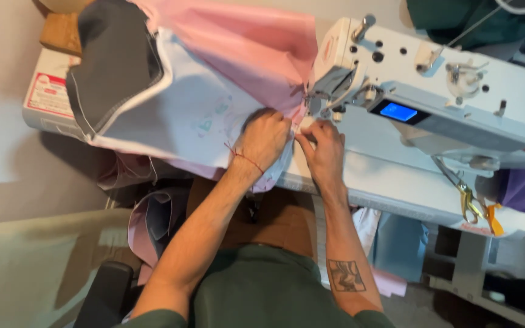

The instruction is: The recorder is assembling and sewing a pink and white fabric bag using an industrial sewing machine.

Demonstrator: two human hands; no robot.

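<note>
A white sewing machine with a lit blue screen stands on a white table. Pink and pale blue fabric with a dark grey panel lies spread to its left and runs under the needle area. My left hand presses down on the fabric just left of the needle, fingers curled over the cloth. My right hand pinches the fabric edge right next to the presser foot. The two hands almost touch. A red thread circles my left wrist.
Scissors with yellow handles hang at the table's right front. Purple cloth lies at the right edge, dark green cloth behind the machine. A white box sits at the left. More fabric pieces hang below the table.
</note>
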